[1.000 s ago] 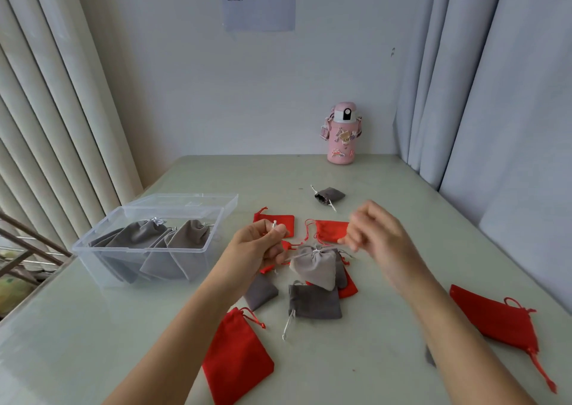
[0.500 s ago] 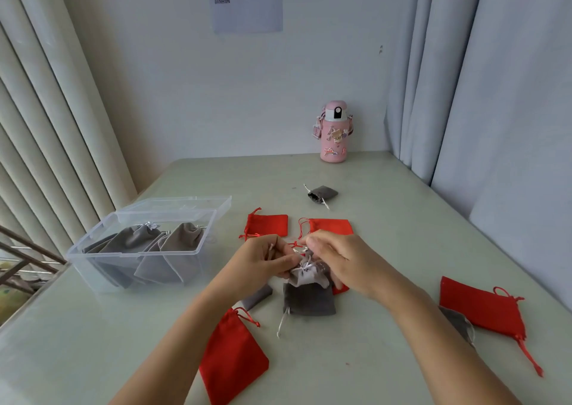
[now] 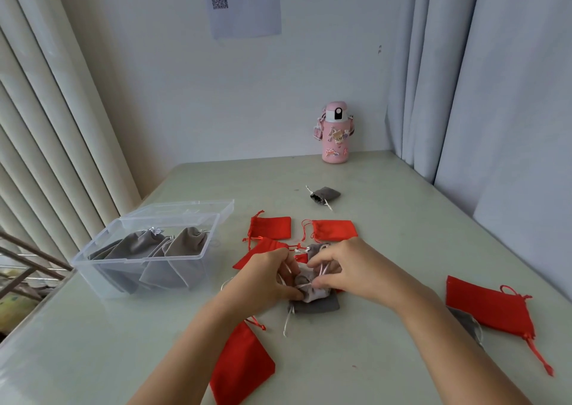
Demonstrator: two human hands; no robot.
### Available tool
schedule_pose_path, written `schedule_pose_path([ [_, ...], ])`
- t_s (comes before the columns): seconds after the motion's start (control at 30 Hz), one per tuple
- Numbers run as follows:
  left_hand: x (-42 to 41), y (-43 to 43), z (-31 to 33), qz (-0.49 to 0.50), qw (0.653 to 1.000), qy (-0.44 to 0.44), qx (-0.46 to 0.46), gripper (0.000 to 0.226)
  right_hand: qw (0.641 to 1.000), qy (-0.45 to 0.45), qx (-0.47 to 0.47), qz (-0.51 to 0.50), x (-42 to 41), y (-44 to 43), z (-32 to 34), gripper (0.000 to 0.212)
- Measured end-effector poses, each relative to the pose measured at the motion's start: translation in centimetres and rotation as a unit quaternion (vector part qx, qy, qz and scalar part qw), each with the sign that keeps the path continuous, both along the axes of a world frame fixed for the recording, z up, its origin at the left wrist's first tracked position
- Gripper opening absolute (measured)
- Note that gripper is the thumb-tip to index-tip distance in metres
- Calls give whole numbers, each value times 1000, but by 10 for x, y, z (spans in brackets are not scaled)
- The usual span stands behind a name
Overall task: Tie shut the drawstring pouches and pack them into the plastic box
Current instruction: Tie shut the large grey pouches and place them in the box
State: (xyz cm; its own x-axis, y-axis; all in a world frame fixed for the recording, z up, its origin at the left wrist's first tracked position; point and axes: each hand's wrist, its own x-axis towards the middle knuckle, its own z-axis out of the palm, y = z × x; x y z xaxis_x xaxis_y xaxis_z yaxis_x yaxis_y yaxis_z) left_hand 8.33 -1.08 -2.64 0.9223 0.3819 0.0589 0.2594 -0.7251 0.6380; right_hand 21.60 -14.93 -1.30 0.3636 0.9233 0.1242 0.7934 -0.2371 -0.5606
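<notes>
Pale green bench (image 3: 387, 219) is set into a room corner, white wall behind. A printed sheet (image 3: 244, 2) with a QR code is fixed high on the wall. Vertical blinds (image 3: 46, 126) are hung at left, grey curtains (image 3: 495, 95) at right. A pink bottle (image 3: 335, 133) is stood at the far edge. The plastic box (image 3: 139, 260) is placed at left, open, with grey pouches (image 3: 182, 243) stacked inside. At near centre a light grey pouch (image 3: 309, 291) is held over a dark grey pouch (image 3: 318, 305); its pale cords are pinched by the curled fingers (image 3: 320, 258) of the left hand (image 3: 266, 277) and right hand (image 3: 349, 270). Red pouches (image 3: 334, 229) are scattered flat around.
</notes>
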Motion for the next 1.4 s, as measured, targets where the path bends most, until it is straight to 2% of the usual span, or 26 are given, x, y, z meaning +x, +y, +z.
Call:
schedule_pose_path([
  [0.1, 0, 1, 2, -3, 1000, 12, 12, 27, 1000, 2, -6, 15, 0, -1, 3, 39],
  [0.23, -5, 4, 11, -7, 1000, -8, -16, 14, 999, -43, 1, 18, 5, -5, 7, 12],
  [0.37, -8, 9, 21, -2, 992, -47, -113, 33, 997, -67, 29, 8, 9, -7, 9, 11],
  [0.53, -8, -2, 25, -50, 943, -168, -283, 29, 990, -107, 93, -19, 4, -4, 7, 10],
  [0.63, -6, -8, 27, -45, 919, -227, -319, 28, 987, -84, 134, -8, -2, -3, 11, 7],
  [0.67, -5, -9, 28, -38, 913, -246, -323, 29, 989, -59, 138, -3, -3, -4, 13, 5],
  [0.77, -6, -12, 31, 13, 904, -303, -302, 36, 992, 54, 110, -1, -9, -5, 15, 27],
  [0.83, -7, -13, 34, 40, 896, -332, -292, 39, 987, 127, 100, 9, -13, -4, 16, 29],
  [0.97, -10, -9, 37, 78, 915, -344, -198, 24, 966, 231, 110, 23, -16, -4, 18, 28],
  [1.1, -10, -6, 30, 95, 929, -320, -161, 24, 979, 173, 111, -9, -14, -3, 17, 35],
  [1.2, -8, -9, 30, 72, 922, -315, -212, 36, 981, 154, 114, -40, -15, -3, 16, 36],
  [1.33, -5, -16, 28, -4, 909, -292, -298, 33, 982, 151, 103, -44, -17, -1, 12, 37],
  [1.4, -4, -19, 28, -13, 909, -289, -300, 31, 983, 146, 101, -40, -18, 0, 11, 39],
])
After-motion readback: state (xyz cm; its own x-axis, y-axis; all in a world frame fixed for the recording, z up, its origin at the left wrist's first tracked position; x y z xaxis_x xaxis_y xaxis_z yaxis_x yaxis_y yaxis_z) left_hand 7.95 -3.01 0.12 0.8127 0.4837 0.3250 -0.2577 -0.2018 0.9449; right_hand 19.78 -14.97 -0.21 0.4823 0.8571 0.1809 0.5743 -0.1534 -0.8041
